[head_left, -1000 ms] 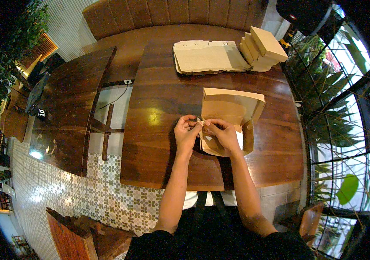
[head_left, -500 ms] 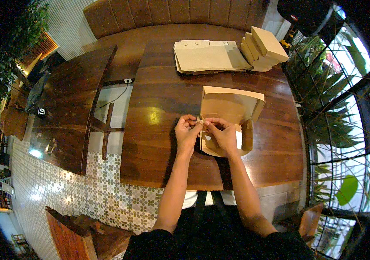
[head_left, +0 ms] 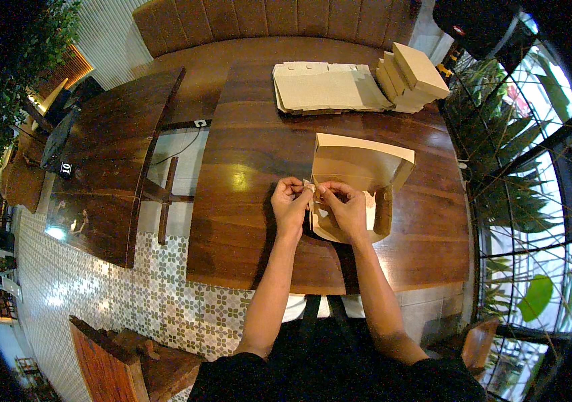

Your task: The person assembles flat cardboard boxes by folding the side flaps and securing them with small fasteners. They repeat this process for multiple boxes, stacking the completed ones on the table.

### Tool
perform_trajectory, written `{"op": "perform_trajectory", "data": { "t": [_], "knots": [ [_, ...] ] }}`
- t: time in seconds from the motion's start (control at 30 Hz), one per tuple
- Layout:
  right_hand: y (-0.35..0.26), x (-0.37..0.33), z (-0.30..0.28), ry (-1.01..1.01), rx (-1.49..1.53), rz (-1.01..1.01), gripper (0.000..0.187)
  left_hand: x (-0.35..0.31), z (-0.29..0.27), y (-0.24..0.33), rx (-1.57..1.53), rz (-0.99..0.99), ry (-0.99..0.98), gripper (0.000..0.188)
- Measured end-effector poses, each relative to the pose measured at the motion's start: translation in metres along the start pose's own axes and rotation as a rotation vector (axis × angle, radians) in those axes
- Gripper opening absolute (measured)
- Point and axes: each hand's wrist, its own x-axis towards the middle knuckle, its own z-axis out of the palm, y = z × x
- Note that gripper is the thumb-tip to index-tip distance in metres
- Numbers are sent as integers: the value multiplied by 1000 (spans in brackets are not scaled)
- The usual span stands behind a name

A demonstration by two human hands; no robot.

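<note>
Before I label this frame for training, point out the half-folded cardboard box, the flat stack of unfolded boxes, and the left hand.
half-folded cardboard box [head_left: 359, 164]: head view, its raised back panel.
flat stack of unfolded boxes [head_left: 326, 87]: head view, top sheet's middle.
left hand [head_left: 290, 201]: head view, back of hand.

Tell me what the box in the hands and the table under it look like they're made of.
The box looks like plain brown cardboard: matte, with folded flaps and creased edges. The table looks like dark wood with a glossy varnish: long plank grain shows, and a lamp's glare reflects off it. Both are judged by look only.
</note>
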Motion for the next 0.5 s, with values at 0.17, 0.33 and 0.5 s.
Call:
{"op": "perform_trajectory", "data": {
  "t": [0.17, 0.33, 0.5],
  "knots": [
    [-1, 0, 1, -5, 116, -20, 21, 0, 2, 1, -18, 16, 18, 29],
    [4, 2, 2, 4, 121, -45, 20, -2, 3, 5, -33, -2, 34, 28],
    [2, 2, 5, 42, 92, -26, 18, -1, 4, 6, -72, 1, 12, 28]
  ]
}}
